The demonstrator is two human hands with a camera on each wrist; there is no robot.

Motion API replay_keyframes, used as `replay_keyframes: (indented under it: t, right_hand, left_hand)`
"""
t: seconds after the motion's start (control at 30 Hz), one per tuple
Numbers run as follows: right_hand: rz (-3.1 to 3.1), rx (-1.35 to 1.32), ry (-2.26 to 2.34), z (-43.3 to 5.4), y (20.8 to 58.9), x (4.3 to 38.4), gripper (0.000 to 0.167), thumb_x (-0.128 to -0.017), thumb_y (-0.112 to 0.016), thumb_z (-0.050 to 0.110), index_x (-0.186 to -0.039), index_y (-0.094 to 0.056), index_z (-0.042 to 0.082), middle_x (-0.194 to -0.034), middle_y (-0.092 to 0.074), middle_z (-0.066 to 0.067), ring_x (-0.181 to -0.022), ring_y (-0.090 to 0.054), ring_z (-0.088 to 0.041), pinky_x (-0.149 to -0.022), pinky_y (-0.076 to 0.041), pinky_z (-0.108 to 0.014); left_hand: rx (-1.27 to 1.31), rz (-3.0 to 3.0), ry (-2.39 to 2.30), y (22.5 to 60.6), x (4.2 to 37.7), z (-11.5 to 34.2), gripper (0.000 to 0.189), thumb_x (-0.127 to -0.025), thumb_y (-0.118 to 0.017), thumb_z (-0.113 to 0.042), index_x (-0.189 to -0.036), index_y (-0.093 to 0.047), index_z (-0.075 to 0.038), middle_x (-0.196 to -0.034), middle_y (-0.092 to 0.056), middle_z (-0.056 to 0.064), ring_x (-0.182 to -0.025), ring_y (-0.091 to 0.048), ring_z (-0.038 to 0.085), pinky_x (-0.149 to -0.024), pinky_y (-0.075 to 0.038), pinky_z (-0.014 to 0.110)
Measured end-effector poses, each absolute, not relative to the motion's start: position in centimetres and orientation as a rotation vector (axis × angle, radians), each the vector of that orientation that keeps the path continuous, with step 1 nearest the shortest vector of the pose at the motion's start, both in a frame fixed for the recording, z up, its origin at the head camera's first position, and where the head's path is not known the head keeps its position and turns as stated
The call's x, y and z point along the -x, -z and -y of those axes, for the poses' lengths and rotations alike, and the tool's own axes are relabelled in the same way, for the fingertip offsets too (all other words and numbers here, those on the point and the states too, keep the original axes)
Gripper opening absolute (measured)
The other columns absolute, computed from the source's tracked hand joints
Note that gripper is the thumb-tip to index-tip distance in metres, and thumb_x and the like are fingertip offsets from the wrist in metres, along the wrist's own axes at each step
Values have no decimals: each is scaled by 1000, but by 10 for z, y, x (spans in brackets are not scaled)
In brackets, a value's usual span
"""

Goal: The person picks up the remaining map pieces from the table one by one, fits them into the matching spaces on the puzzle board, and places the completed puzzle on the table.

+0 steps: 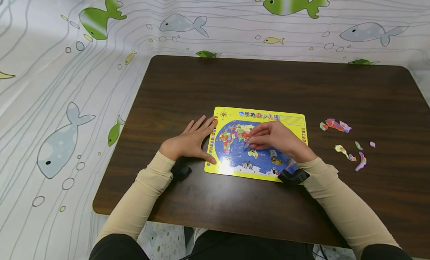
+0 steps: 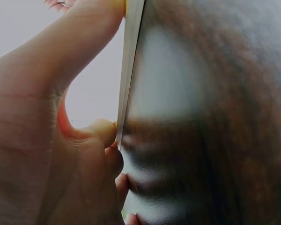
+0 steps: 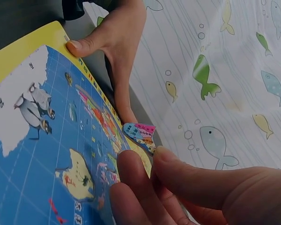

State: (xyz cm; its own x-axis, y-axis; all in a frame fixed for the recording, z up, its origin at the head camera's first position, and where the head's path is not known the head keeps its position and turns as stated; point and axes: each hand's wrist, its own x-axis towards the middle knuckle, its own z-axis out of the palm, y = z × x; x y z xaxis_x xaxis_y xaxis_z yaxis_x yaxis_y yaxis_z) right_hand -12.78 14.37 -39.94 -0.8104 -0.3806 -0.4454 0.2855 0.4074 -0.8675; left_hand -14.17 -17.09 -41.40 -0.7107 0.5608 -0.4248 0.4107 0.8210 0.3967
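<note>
Far L: fish-print cloth (image 1: 55,140), then dark table (image 1: 188,84). L hand (image 1: 189,140), fingers spread wide, thumb on L border of map board (image 1: 231,158) lying on table. R hand (image 1: 277,138) over board, pinching 1 small puzzle pc (image 3: 141,135), blocking pt of map; black wrist cam (image 1: 293,176) overlaps lower R edge. R of board: red pc (image 1: 333,124) w/ others, purple pc (image 1: 361,162) below.

- One rectangular, yellow-bordered world-map puzzle board (image 1: 235,153)
- One dark-brown wood-grain table (image 1: 215,204)
- Eight loose, irregular, multicoloured flat pieces (image 1: 333,124) around the board's three o'clock
- One pinched pink-and-blue flat piece (image 3: 140,134)
- Two bare hands: left hand (image 1: 189,144) at nine o'clock, right hand (image 1: 277,138)
- Two black wrist cameras (image 1: 293,177)
</note>
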Motion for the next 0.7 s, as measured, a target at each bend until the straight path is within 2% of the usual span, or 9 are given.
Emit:
replay_keyframes:
  t: [0.43, 0.7]
  right_hand:
    - [-2033, 45, 1418, -118, 396, 128, 35, -96, -77, 20, -125, -68, 3, -119, -74, -19, -92, -81, -25, -82, -65, -36]
    - [-2010, 75, 1428, -104, 397, 127, 36, -96, -77, 17, -127, -67, 1, -117, -72, -19, -88, -81, -25, -79, -65, -36]
  left_hand:
    - [-712, -2460, -372, 414, 143, 172, 134, -76, -78, -72, -169, 4, -22, -177, 12, -3, -164, 18, 27, -132, 8, 57]
    - [-714, -2455, -375, 414, 144, 172, 133, -76, -77, -73, -169, 3, -22, -177, 12, -3, -164, 18, 27, -132, 8, 57]
